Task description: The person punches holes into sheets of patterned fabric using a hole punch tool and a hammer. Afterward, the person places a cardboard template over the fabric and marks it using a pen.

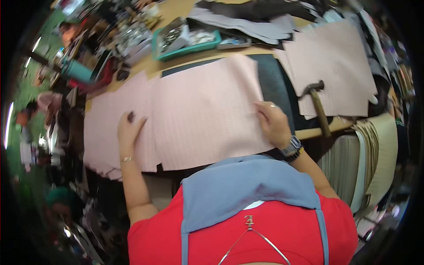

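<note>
A pale pink sheet with a fine texture [203, 110] lies in front of me, its right edge lifted off the dark cutting mat [274, 81]. My right hand [274, 123] grips that edge between thumb and fingers. It has a watch and a dark bracelet at the wrist. Over a stack of similar pink sheets [108, 128] on the left rests my left hand [131, 129], thumb and fingers apart. A small dark spot shows near its fingertips; I cannot tell what it is.
A hammer [319, 108] lies on more pink sheets [335, 62] at the right. At the back stand a green tray of small metal parts [190, 54] and grey and black material pieces [247, 24]. Stacked boards [349, 163] stand at lower right. Other people are on the left.
</note>
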A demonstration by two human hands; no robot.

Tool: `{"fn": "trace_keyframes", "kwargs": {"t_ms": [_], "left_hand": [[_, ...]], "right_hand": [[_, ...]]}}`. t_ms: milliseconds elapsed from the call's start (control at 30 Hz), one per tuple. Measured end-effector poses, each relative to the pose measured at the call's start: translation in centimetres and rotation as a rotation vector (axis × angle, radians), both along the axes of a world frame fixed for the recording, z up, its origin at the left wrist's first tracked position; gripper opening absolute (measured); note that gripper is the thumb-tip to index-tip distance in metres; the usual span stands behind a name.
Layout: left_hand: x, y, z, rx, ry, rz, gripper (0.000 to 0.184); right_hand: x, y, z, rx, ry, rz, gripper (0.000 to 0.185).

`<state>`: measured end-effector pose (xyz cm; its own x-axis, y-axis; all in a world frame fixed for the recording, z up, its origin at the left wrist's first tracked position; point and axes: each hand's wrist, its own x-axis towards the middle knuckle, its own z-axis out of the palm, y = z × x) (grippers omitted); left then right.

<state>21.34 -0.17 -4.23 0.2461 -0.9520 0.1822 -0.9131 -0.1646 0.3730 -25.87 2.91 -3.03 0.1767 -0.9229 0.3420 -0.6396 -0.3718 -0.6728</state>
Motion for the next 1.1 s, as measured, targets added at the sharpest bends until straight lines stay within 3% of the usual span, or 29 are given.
{"fn": "trace_keyframes", "kwargs": {"t_ms": [133,300,400,467,567,600,667,700,733,800,833,900,933,1033,1100], "left_hand": [[-0.1,0.1,0.6,0.063,-0.046,-0.016,0.044],[0.0,-0.3,0.0,-0.027,-0.114,-0.072,0.029],[-0.5,0.0,1.4,0.014,0.092,-0.063,0.026],[-1.0,-0.6,2.5,0.053,0.311,-0.061,0.028],[-3.8,-1.9,1.6,0.021,0.925,-0.166,0.046],[-7.5,-2.2,2.6,0.07,1.174,-0.156,0.054],[-15.1,-2.7,3.6,0.085,1.304,-0.235,0.051],[-19.5,-2.4,4.0,0.118,1.543,-0.207,0.049],[-22.1,-3.4,1.1,0.134,1.642,-0.222,0.05],[-29.5,-3.3,1.6,0.103,1.686,-0.186,0.04],[-30.4,-4.2,-0.7,0.27,1.779,-0.255,0.024],[-32.4,-4.3,-0.8,0.276,2.034,-0.144,0.021],[-32.0,-4.3,-0.9,0.268,2.017,-0.153,0.02],[-29.9,-4.8,0.1,0.153,1.869,-0.179,0.022],[-26.9,-6.7,-0.6,-0.014,1.827,-0.335,0.023]], "right_hand": [[-3.0,-3.6,1.6,-0.099,-0.233,-0.019,0.023],[-18.4,-7.9,8.2,-0.081,-0.078,-0.236,0.026],[-30.7,-8.6,12.4,-0.208,0.438,-0.519,0.038],[-33.0,-7.2,13.5,-0.434,0.887,-0.768,0.046],[-28.5,-6.7,13.1,-0.345,0.491,-0.669,0.047],[-25.9,-7.0,11.1,-0.174,0.171,-0.514,0.046],[-18.0,-5.7,5.7,0.201,-0.331,-0.135,0.046],[-12.8,-4.2,4.4,0.579,-0.62,0.089,0.05],[-8.2,-2.3,4.6,0.745,-0.597,0.172,0.054],[-3.4,-0.1,2.8,0.906,-0.635,0.253,0.058],[-2.6,0.2,2.1,0.85,-0.564,0.231,0.057],[-1.5,0.8,-0.3,0.628,-0.577,0.185,0.056],[-2.2,0.9,-0.5,0.697,-0.674,0.126,0.051],[-6.2,1.0,-0.7,0.642,-0.499,0.094,0.054],[-8.0,1.6,1.2,0.708,-0.418,-0.032,0.056]]}}
